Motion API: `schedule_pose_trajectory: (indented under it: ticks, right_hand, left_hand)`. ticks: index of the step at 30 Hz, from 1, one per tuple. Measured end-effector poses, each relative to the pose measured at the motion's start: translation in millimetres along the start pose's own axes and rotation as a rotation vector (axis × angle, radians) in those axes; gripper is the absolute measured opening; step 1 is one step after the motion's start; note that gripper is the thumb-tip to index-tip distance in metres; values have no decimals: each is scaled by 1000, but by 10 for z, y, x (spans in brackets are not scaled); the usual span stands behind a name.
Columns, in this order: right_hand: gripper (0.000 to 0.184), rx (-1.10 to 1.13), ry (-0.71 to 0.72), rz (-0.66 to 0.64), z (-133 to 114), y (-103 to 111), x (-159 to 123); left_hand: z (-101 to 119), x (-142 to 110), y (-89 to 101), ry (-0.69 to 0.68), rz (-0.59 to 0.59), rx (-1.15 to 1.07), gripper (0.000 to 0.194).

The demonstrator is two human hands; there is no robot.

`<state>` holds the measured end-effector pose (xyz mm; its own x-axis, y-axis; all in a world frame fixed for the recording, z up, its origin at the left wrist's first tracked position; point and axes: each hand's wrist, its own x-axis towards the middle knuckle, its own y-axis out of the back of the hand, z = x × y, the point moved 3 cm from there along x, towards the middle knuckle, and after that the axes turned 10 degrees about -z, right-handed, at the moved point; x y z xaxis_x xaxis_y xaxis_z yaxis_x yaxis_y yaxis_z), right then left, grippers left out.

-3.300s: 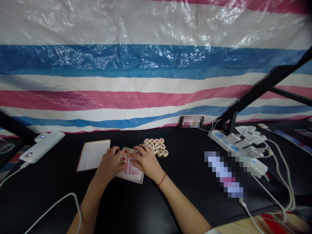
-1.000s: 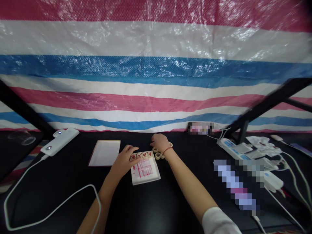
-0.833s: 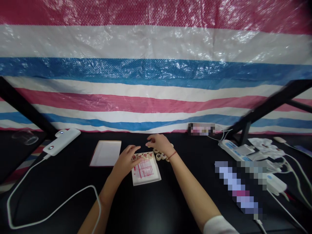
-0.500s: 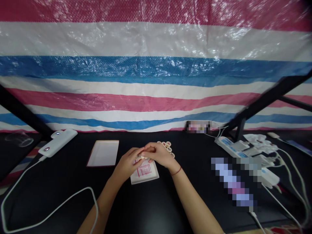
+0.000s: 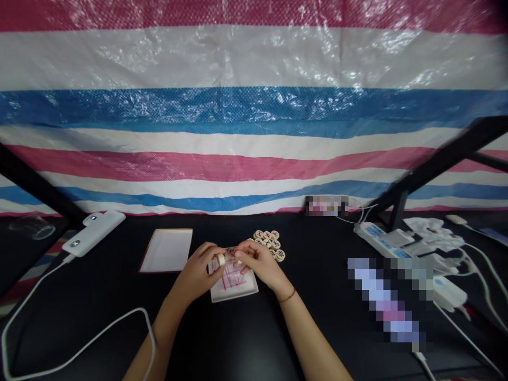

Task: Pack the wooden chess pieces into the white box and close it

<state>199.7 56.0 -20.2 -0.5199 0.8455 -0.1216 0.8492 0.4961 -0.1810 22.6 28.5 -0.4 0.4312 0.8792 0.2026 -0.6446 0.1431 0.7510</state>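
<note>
My left hand (image 5: 200, 269) is closed, thumb and fingers pinching a cream xiangqi piece (image 5: 220, 259) on edge above a shallow white box (image 5: 234, 296). Pink grid lines mark a sheet (image 5: 237, 279) lying in that box. Over the box's far right corner, my right hand (image 5: 260, 264) is closed too, with a pale round xiangqi piece (image 5: 238, 260) partly visible under its fingers. Beyond the right hand, a cluster of several xiangqi pieces (image 5: 275, 244) lies flat on the table, with red and black characters; the hand hides some of them.
An upturned box lid (image 5: 166, 251) with a white inside lies left of my hands. A white device (image 5: 93, 233) at far left trails a cable (image 5: 79, 360) across my left forearm. On the right are a power strip (image 5: 381, 238), plugs and a blurred-out phone-like object (image 5: 384, 299).
My hands have drawn apart slightly, where their fingertips were together over the box. A piece now shows in the left hand's pinch, and more of the cluster is visible.
</note>
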Motion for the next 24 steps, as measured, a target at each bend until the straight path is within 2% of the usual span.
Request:
schedule_pose_trajectory:
  ticks: [5, 8, 12, 15, 17, 21, 24]
  right_hand:
    - [39, 13, -8, 29, 37, 91, -8]
    - [38, 6, -11, 28, 60, 94, -1]
    - [38, -16, -1, 18, 68, 68, 4]
    - [38, -38, 11, 5, 66, 47, 0]
    - [37, -48, 14, 0, 72, 31, -3]
    - [34, -72, 25, 1, 106, -17, -7]
    - [30, -71, 62, -15, 123, -59, -11]
  left_hand:
    - [-104, -5, 34, 65, -104, -3, 13]
    - [-188, -5, -7, 111, -194, -34, 16]
    - [-239, 1, -58, 168, -216, -79, 13]
    - [-230, 10, -75, 222, -147, -152, 11]
    - [-220, 16, -69, 298, -42, -273, 15]
    - [-226, 7, -67, 556, 202, -791, 36]
    - [-216, 3, -65, 656, 277, -1124, 42]
